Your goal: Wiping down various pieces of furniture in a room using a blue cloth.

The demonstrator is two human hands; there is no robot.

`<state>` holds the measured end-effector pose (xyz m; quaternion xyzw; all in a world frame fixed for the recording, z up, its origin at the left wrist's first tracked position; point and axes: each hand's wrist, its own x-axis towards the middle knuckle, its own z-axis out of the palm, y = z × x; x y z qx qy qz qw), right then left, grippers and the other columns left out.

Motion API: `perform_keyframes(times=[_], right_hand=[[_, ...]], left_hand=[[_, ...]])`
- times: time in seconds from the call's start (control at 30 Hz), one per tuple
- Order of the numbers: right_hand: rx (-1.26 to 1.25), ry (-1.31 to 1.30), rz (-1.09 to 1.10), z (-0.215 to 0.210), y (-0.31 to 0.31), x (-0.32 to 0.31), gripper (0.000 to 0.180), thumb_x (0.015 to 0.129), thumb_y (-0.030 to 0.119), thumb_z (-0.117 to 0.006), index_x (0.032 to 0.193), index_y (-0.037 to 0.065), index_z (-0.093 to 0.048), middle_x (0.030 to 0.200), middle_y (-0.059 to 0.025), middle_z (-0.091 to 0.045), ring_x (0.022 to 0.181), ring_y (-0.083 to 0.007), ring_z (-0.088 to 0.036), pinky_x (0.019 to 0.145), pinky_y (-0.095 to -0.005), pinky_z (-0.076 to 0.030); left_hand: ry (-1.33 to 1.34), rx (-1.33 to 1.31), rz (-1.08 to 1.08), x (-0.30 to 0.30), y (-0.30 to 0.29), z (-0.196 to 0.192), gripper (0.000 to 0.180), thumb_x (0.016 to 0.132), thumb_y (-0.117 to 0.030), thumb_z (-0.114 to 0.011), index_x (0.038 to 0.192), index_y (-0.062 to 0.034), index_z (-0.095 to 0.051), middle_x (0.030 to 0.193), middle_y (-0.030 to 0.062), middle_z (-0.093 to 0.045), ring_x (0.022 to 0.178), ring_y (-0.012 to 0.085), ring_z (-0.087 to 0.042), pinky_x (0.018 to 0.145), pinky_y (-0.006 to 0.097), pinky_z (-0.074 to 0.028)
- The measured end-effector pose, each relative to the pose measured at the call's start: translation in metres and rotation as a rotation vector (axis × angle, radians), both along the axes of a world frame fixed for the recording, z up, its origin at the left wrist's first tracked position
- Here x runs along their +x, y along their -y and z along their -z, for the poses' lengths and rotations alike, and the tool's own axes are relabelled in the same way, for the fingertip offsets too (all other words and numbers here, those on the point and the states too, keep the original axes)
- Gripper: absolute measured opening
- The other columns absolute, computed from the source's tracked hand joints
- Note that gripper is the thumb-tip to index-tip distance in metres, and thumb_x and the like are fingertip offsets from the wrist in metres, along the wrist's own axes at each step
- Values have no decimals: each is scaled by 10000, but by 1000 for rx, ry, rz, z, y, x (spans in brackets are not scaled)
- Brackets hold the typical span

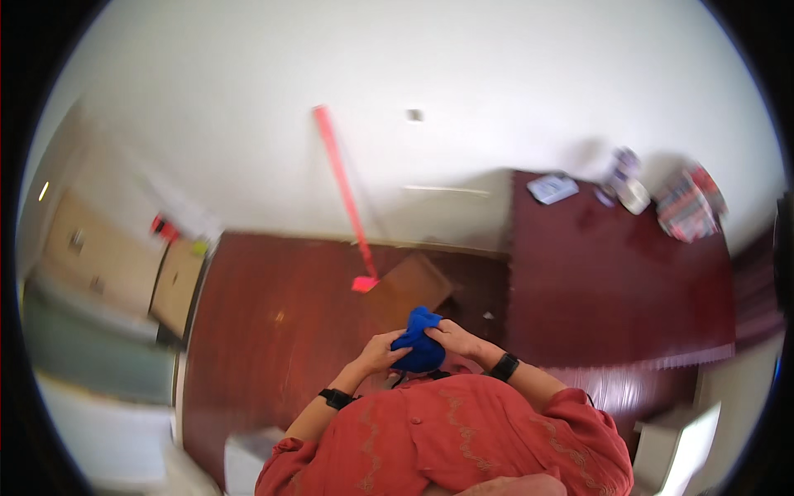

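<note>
A bunched, soft-looking blue cloth (pixel 422 354) is held at opposite sides by the left hand (pixel 382 351) and the right hand (pixel 454 338), fingers closed, presumably for even control. Beyond the grip, a long pink pole (pixel 340 178) is leaned on the white wall (pixel 240 124), apparently for support.

0 readable texts, labels, numbers or signs; markings on pale blue pack (pixel 552 189) too blurred.
</note>
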<state>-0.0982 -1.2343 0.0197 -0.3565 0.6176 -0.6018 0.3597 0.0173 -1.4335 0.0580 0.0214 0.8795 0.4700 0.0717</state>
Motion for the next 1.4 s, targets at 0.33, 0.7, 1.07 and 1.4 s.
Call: perform_keyframes(times=[0.33, 0.7, 1.07, 1.4], right_hand=[[65, -96, 901, -22, -41, 39, 374, 987, 336, -454, 1181, 43, -578, 1020, -136, -657, 936, -219, -602, 855, -367, -485], [56, -62, 1391, -23, -84, 247, 318, 981, 267, -447, 1135, 38, -605, 1011, -143, -660, 924, -219, -602, 859, -378, -474], [-41, -44, 1523, 13, -156, 430, 326, 981, 267, -452, 1161, 34, -591, 1024, -131, -662, 948, -193, -595, 864, -363, -468], [-107, -27, 1768, 77, -155, 486, 306, 977, 248, -453, 1132, 30, -602, 987, -117, -665, 916, -188, -604, 851, -356, -473]], left_hand=[[-91, -14, 775, -159, -29, -34, 443, 817, -145, -678, 1236, -39, -582, 1065, 190, -673, 994, 283, -664, 869, 351, -504], [-40, -61, 1282, -37, -140, -44, 418, 822, -116, -692, 1220, -31, -593, 1025, 131, -696, 932, 171, -661, 832, 309, -512], [-47, -101, 1434, 128, -238, -12, 450, 804, -151, -703, 1230, -57, -591, 1062, 181, -673, 975, 276, -670, 847, 338, -511], [-20, -168, 1600, 171, -276, 38, 430, 815, -150, -691, 1231, -93, -595, 1032, 173, -680, 952, 272, -676, 817, 346, -523]])
